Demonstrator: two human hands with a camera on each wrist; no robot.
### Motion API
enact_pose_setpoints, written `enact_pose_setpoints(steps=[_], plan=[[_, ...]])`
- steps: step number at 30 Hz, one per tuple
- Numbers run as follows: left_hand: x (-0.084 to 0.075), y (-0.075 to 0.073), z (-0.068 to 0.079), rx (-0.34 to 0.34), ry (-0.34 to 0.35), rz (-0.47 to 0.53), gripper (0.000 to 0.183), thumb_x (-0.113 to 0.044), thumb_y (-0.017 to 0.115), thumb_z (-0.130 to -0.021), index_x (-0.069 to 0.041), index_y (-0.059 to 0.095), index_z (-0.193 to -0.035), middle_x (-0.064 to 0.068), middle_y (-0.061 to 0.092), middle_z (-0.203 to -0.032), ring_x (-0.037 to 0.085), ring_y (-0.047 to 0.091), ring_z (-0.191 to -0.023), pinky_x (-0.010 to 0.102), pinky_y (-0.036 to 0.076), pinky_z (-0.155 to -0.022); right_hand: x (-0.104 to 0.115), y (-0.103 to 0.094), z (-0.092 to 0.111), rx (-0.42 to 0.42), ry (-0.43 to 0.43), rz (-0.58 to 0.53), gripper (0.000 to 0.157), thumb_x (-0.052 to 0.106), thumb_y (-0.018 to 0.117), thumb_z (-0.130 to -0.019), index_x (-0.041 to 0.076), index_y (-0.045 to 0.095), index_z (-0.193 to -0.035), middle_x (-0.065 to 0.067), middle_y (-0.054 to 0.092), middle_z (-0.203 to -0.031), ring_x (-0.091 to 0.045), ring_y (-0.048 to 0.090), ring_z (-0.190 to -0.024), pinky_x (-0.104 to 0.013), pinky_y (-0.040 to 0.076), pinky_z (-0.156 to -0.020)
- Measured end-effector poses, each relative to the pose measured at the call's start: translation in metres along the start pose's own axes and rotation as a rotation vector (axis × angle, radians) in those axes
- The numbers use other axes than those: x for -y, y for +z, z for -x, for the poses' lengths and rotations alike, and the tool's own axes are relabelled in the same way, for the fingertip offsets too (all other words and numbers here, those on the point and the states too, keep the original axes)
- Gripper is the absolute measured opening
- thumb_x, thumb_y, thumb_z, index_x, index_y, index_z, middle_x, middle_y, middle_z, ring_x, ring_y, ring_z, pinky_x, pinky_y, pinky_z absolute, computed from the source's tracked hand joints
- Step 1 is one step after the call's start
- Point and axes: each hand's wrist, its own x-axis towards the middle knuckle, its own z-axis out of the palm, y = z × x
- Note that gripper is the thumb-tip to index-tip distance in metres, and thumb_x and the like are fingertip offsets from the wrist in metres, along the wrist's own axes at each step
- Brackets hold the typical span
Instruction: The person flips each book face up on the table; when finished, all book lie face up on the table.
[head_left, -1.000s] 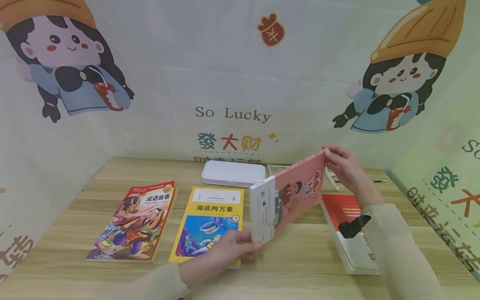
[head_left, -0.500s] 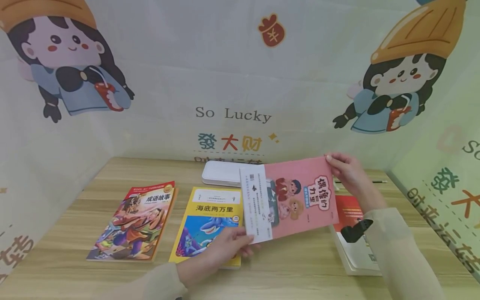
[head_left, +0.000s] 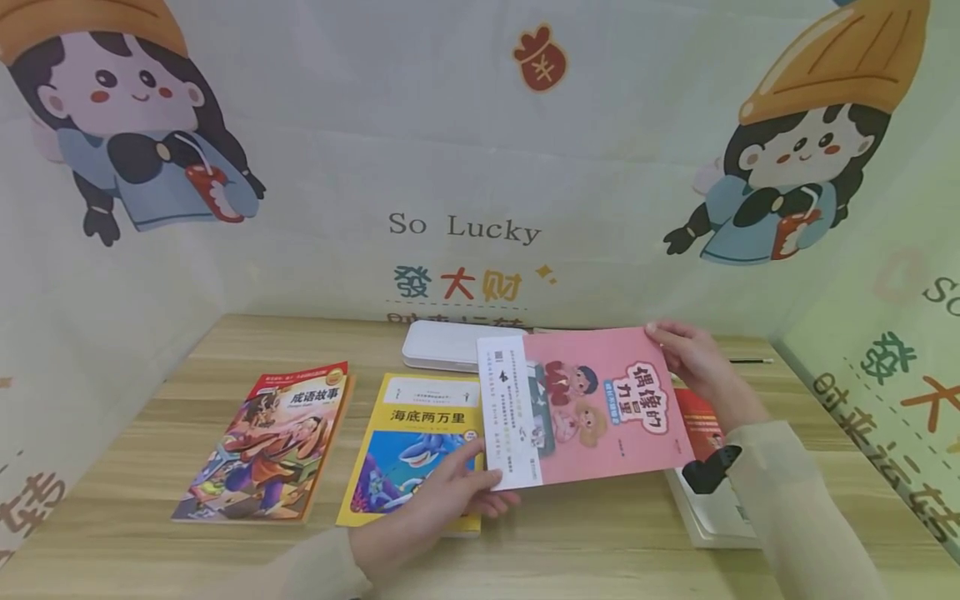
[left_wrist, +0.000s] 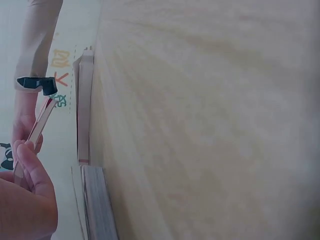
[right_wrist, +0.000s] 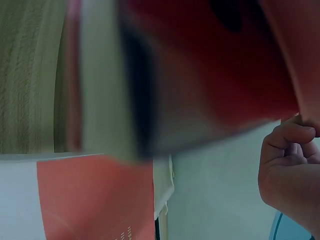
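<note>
In the head view, a pink-and-white rectangular paperback (head_left: 585, 408) with cartoon figures is held above the pale wood-grain desk (head_left: 585, 550), its cover toward the camera and its drawings turned sideways. The left hand (head_left: 442, 500) grips its lower left corner, thumb across the white band; the right hand (head_left: 693, 362) pinches its upper right corner. Below and behind the left hand lies a yellow book with a blue undersea picture (head_left: 412, 442); a multicoloured book with a red top band (head_left: 266, 450) lies to its left. A red-and-white thick book (head_left: 708, 508) is partly hidden by the paperback and the right arm, which wears a small black device (head_left: 705, 473). A smooth white oblong case (head_left: 442, 348) stands partly behind the paperback, and a thin dark pen (head_left: 753, 361) lies at the far right.

In the left wrist view, the paperback shows nearly edge-on, the left hand's grip closed on its near end and the right hand beyond. A thick grey-edged page block (left_wrist: 97, 205) and a pale slab (left_wrist: 85, 110) rest nearby; which objects these are cannot be told.

In the right wrist view, a blurred red-covered book (right_wrist: 215, 75) looms close, too unclear to identify. The right hand shows at the right edge, fingers curled.
</note>
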Motion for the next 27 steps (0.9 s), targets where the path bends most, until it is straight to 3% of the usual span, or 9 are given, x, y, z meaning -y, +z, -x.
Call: enact_pose_setpoints(steps=[8,15,19,24,27], plan=[[0.003,-0.001,0.003,-0.015,-0.006,0.047,0.039,-0.008,0.048,-0.09,-0.003,0.04,-0.127,0.019,0.063,-0.083,0.021,0.062,-0.068,0.027,0.052,-0.063,-0.008,-0.006,0.006,0.106,0.034,0.04,0.049,0.031,0.058,-0.085,-0.001,0.042,-0.118,0.001,0.061,-0.082,-0.01,0.054,-0.071,-0.021,0.047,-0.065],[0.002,0.001,0.003,-0.036,-0.014,0.068,0.042,-0.007,0.047,-0.09,0.0,0.037,-0.129,0.019,0.063,-0.083,0.017,0.061,-0.065,0.027,0.052,-0.063,-0.025,-0.018,0.013,0.258,0.016,0.158,0.024,0.021,0.053,-0.089,0.002,0.052,-0.104,-0.004,0.061,-0.087,-0.014,0.057,-0.076,-0.028,0.049,-0.071],[0.001,0.001,0.003,-0.039,-0.027,0.081,0.041,-0.007,0.048,-0.089,0.001,0.037,-0.129,0.018,0.063,-0.082,0.017,0.061,-0.065,0.026,0.052,-0.062,-0.033,-0.024,0.016,0.312,0.031,0.163,0.02,0.015,0.054,-0.088,0.003,0.053,-0.104,-0.005,0.062,-0.087,-0.014,0.057,-0.075,-0.029,0.049,-0.069],[-0.003,-0.001,0.002,-0.002,-0.04,0.012,0.036,-0.01,0.05,-0.089,-0.002,0.042,-0.123,0.018,0.064,-0.084,0.024,0.063,-0.073,0.029,0.052,-0.064,-0.037,-0.028,0.018,0.353,0.008,0.142,0.013,0.011,0.054,-0.087,0.007,0.056,-0.099,-0.004,0.062,-0.085,-0.012,0.056,-0.073,-0.026,0.049,-0.067],[-0.01,-0.002,0.0,0.005,-0.04,-0.046,0.036,-0.015,0.053,-0.088,-0.003,0.045,-0.12,0.015,0.063,-0.092,0.025,0.062,-0.08,0.031,0.052,-0.069,-0.038,-0.031,0.018,0.384,-0.014,0.134,0.009,0.008,0.052,-0.087,0.01,0.057,-0.095,-0.003,0.062,-0.083,-0.008,0.051,-0.063,-0.022,0.046,-0.06]])
